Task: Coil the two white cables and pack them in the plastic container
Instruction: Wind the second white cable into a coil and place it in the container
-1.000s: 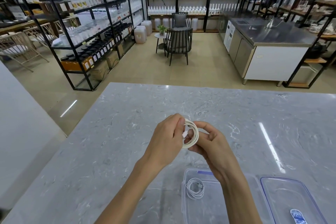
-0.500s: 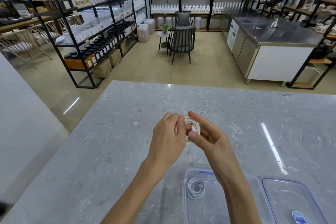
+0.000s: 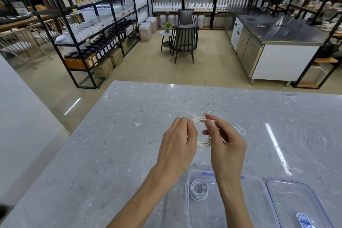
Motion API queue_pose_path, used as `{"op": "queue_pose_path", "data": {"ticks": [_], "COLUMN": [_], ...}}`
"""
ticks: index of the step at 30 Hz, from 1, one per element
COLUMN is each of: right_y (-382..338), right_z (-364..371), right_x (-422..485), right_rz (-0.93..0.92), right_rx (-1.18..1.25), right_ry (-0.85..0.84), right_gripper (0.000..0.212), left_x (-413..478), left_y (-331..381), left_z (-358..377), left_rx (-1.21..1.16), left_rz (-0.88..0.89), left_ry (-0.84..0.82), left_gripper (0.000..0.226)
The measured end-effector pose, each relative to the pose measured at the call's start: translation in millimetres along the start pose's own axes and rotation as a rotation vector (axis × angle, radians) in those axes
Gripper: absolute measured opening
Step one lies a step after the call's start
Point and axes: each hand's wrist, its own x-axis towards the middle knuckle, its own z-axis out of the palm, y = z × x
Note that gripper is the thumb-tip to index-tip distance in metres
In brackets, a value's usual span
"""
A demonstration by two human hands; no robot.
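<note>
Both hands hold a small coil of white cable (image 3: pixel 203 143) in the air above the marble table. My left hand (image 3: pixel 177 146) pinches the coil's left side at the top. My right hand (image 3: pixel 224 142) grips its right side, thumb and forefinger closed on the upper strands, and hides part of the loop. A second white cable (image 3: pixel 199 189), coiled, lies inside the clear plastic container (image 3: pixel 187 207) near the table's front edge, at its left end. My right forearm crosses over the container.
The container's clear lid (image 3: pixel 277 201) with a blue rim lies right of it, a blue-and-white label near its front. The grey marble table (image 3: pixel 111 153) ends at the left and far sides. Shelving, chairs and a steel counter stand beyond on the floor.
The coil has turned in my hands: my right thumb and forefinger have shifted up to its top strands, and both hands sit slightly farther from me.
</note>
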Motion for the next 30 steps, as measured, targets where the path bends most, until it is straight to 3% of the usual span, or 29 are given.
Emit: {"op": "queue_pose_path", "data": {"ticks": [6,11,14,17,19,23,27,30], "right_y": [2.3,-3.3,-2.9,-2.1,-1.3,3.5,10.7,15.7], "right_z": [6.9,6.3,-3.0,-18.2,-24.3,-21.2,-23.0,-26.4], "right_x": [-2.5,-0.1,6.2,15.1,18.2,18.8,21.6,21.7], "right_rz": [-0.090,-0.100,-0.013,0.234,0.363,0.380,0.452,0.532], "right_rx": [-0.055,-0.056,0.034,0.171,0.226,0.149,0.157,0.183], "right_ry": [0.216,0.256,0.080,-0.312,-0.483,-0.458,-0.411,-0.434], "right_gripper": [0.009,0.010,0.009,0.025,0.030,0.027,0.026,0.026], "left_x": [-15.6,-25.8,-17.5,-3.0,3.6,11.3,16.3,16.0], "left_y": [12.1,13.1,6.4,-6.0,-13.2,-25.4,-33.6,-41.3], "left_z": [14.1,23.8,18.0,4.2,-3.6,-11.5,-19.5,-18.6], "left_rx": [-0.068,-0.135,-0.124,-0.118,-0.083,-0.072,-0.296,-0.450], "left_rz": [-0.005,-0.008,-0.014,0.009,0.046,0.010,-0.158,-0.301], "left_ry": [0.024,0.024,0.040,-0.022,-0.082,-0.152,-0.146,-0.111], "left_gripper": [0.036,0.040,0.033,0.028,0.027,0.027,0.008,0.010]}}
